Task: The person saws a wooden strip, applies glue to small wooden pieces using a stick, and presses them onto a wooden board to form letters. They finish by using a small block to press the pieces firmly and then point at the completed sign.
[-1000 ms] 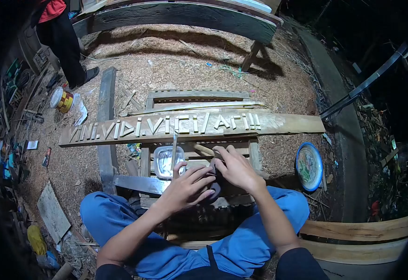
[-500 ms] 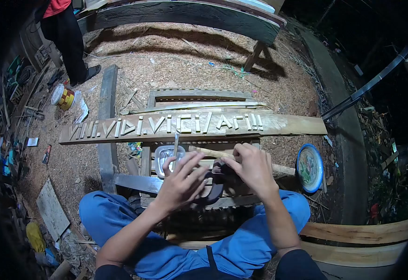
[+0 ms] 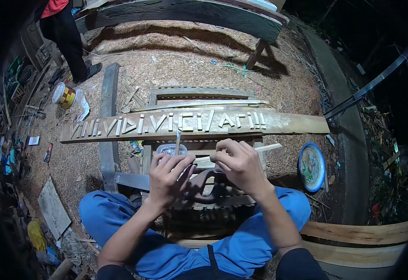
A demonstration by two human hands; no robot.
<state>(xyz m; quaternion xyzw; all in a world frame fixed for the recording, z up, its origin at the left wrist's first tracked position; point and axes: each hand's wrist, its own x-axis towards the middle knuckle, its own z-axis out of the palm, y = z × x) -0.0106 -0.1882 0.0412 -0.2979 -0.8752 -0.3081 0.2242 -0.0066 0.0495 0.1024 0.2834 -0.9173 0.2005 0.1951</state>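
A long plank (image 3: 302, 124) lies across in front of me, bearing raised wooden letters that read "ViNi.ViDi.ViCi/Ari!!!". My right hand (image 3: 239, 163) pinches a thin wooden strip (image 3: 270, 147), whose right end sticks out past my fingers. At the strip's left end is my left hand (image 3: 169, 179), its fingers curled and the tips against the wood; its thumb is partly hidden. Below the hands rests a handsaw, its dark handle (image 3: 201, 198) toward the middle and its blade (image 3: 131, 181) pointing left. A clear plastic tub (image 3: 164, 149) sits behind my left hand, with a slim stick (image 3: 178, 140) leaning up from it.
A blue-rimmed round dish (image 3: 324, 168) stands at the right. Sawdust covers the ground, with a bucket (image 3: 65, 96) at left. A person in dark trousers (image 3: 68, 44) stands near the far bench (image 3: 180, 17). Planks (image 3: 362, 233) lie at my right.
My left hand has gone from spread fingers to curled ones beside the strip's left end. My right hand has moved slightly left, and the strip has swung so its right end points up.
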